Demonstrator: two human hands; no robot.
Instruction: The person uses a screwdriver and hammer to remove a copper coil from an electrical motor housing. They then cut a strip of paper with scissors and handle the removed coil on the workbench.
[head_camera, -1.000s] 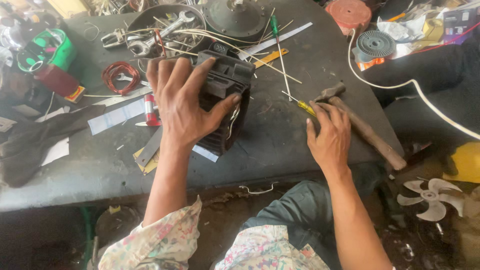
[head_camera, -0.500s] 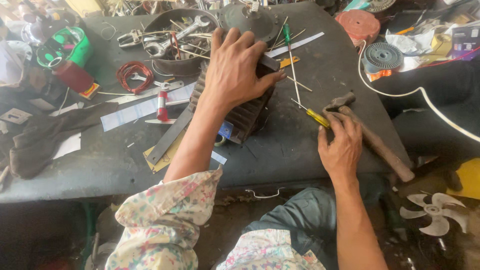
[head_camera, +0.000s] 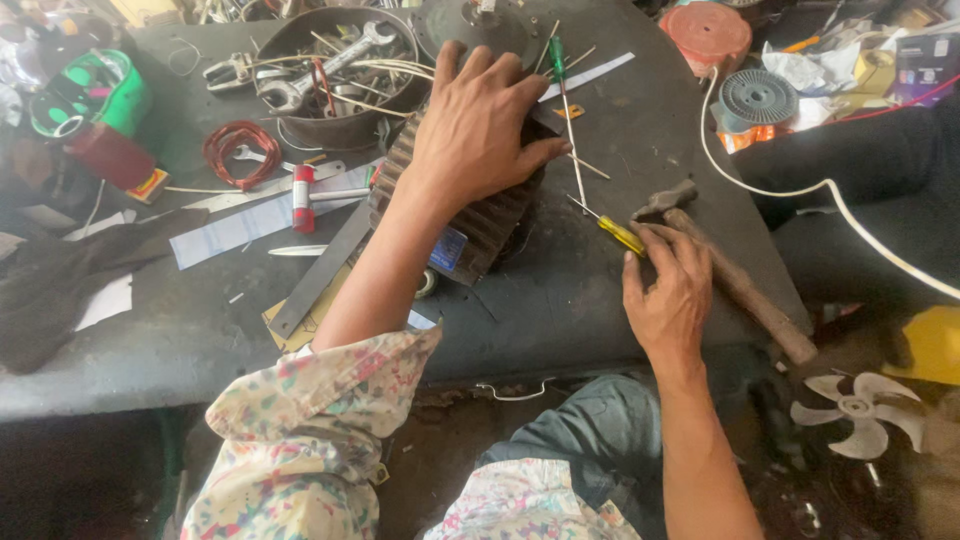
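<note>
My left hand (head_camera: 478, 122) lies flat, fingers spread, on top of a dark ribbed motor housing (head_camera: 480, 222) in the middle of the grey workbench (head_camera: 560, 300). My right hand (head_camera: 668, 292) rests on the bench near its right edge. Its fingertips touch the handle of a small yellow-handled screwdriver (head_camera: 618, 233). A wooden-handled hammer (head_camera: 735, 275) lies just right of that hand. A green-handled screwdriver (head_camera: 562, 90) lies beyond the motor.
A round metal pan (head_camera: 300, 130) with wrenches and wires sits behind the motor. A red wire coil (head_camera: 238, 150), a red-handled tool (head_camera: 302, 197) and a flat metal bar (head_camera: 320, 272) lie left. A white cable (head_camera: 790, 190) runs right; a white fan blade (head_camera: 858, 410) lies low on the right.
My left hand has moved further back over the motor housing and the view has shifted closer. My right hand has stayed by the yellow screwdriver and hammer.
</note>
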